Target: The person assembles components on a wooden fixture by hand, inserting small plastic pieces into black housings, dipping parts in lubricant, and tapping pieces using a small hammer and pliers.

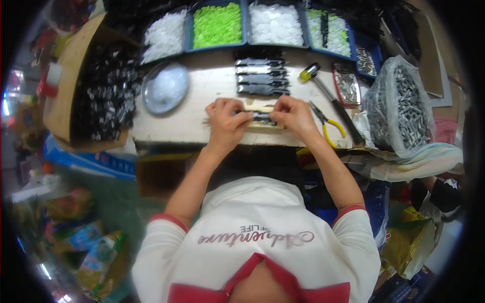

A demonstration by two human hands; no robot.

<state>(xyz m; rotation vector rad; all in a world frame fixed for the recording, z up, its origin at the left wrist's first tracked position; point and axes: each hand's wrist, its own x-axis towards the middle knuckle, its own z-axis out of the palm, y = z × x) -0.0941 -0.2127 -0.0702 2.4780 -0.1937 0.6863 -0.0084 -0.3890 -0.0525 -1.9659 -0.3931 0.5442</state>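
Note:
My left hand [226, 120] pinches the left end of a small black and silver part [261, 117] at the table's front edge. On its right end, the fingers of my right hand [294, 115] are closed. The part lies on a pale wooden block [258, 108], partly hidden by my fingers. Just beyond my hands, several black and silver parts [261, 80] are laid side by side in a stack of rows. To the right of them lie a hammer [331, 95] with a yellow end and pliers [328, 123] with yellow handles.
Blue trays [246, 25] of white and green pieces line the back. A box [63, 101] of black parts and a round dish [149, 103] stand left. At the right are a red tray [347, 85] and a plastic bag [406, 108] of metal parts.

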